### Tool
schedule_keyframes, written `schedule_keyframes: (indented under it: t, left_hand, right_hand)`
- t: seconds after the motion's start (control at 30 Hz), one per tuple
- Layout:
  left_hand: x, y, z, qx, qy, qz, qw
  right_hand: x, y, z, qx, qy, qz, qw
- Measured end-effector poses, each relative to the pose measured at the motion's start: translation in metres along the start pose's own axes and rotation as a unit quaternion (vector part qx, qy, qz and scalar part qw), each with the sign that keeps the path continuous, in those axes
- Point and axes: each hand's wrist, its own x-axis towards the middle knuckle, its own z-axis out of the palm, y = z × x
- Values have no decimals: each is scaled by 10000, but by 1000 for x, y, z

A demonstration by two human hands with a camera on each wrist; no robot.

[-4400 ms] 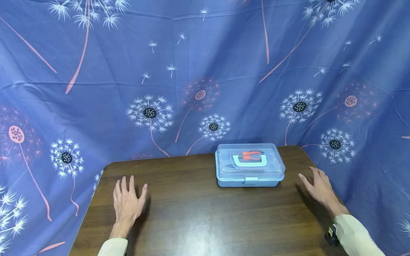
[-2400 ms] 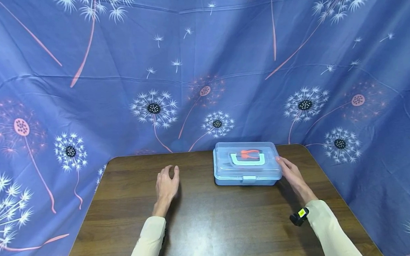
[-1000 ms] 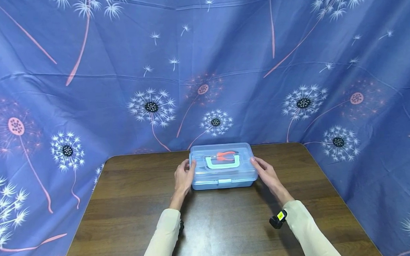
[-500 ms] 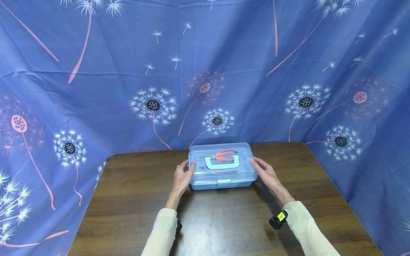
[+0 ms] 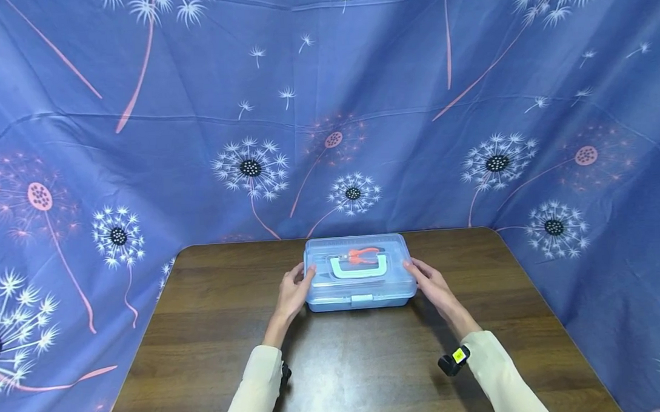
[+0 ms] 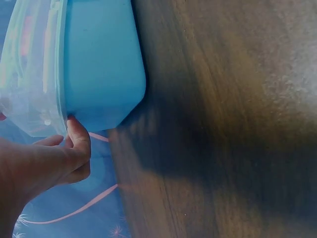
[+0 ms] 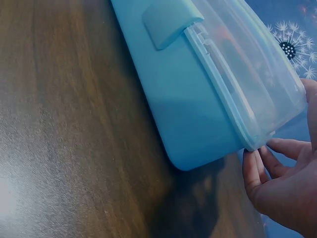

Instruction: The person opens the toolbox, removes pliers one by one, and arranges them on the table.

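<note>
A blue plastic toolbox (image 5: 360,302) with a clear lid stands near the back edge of the table, latch side facing me. The lid is down, and orange-handled pliers (image 5: 364,255) show through it, behind the white carrying handle (image 5: 359,271). My left hand (image 5: 292,290) grips the box's left end, thumb on the lid and curled fingers (image 6: 78,136) under the lid's rim. At the right end my right hand (image 5: 433,287) holds it the same way, its fingers (image 7: 253,168) bent beneath the rim. Whether the box's base touches the wood everywhere, I cannot tell.
The brown wooden table (image 5: 214,331) has rounded back corners. Behind it and along both sides hangs a blue cloth (image 5: 194,65) printed with dandelions. A small black device (image 5: 453,360) with a yellow mark is worn at the right wrist.
Both hands came in from the table's sides. The right hand reached the toolbox first, and the box shifted left until the left hand gripped it. Lately it has come slightly nearer me.
</note>
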Motion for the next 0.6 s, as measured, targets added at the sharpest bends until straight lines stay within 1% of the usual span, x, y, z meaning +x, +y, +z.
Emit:
schedule_keyframes:
  t: [0.1,0.2,0.37,0.6]
  left_hand:
    - [-6,0,-3,3,-44,0,10000]
    - [-11,0,-2,-56,-100,20,9999]
    - [-18,-1,-2,-162,-94,9,9998]
    - [-27,-4,-4,-122,-66,-50,9999]
  right_hand:
    - [-1,2,1,-159,22,7,9999]
    - [-5,4,-2,-313,68,5,9995]
    - [-13,5,-3,-400,81,65,9991]
    - [-23,7,-1,-411,86,229,9989]
